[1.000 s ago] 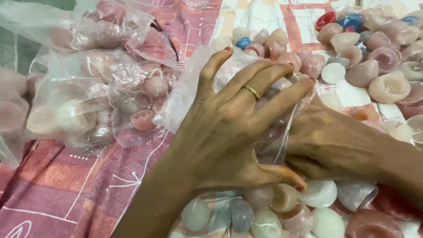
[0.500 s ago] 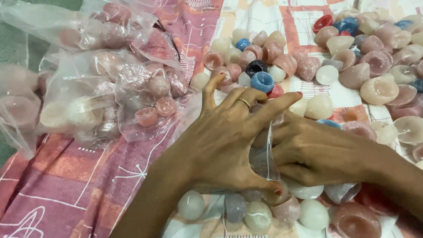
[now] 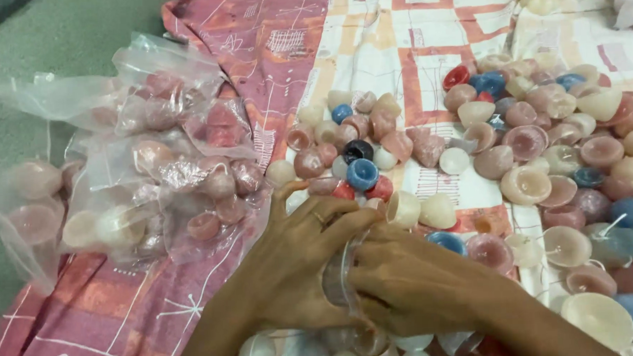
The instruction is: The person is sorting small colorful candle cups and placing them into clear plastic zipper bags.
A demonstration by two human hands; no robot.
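A clear plastic bag [image 3: 337, 279] of candles is being clamped between the left hand [image 3: 291, 266] and right hand [image 3: 411, 280]. Both hands are being pressed together, fingers curled

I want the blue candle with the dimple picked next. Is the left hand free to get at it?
Probably not right away: the left hand is gripping a clear bag with the right hand. The blue candle lies close ahead, uncovered.

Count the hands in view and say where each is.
2: left hand at bottom centre, right hand just beside it, both gripping a clear bag. None seems hidden.
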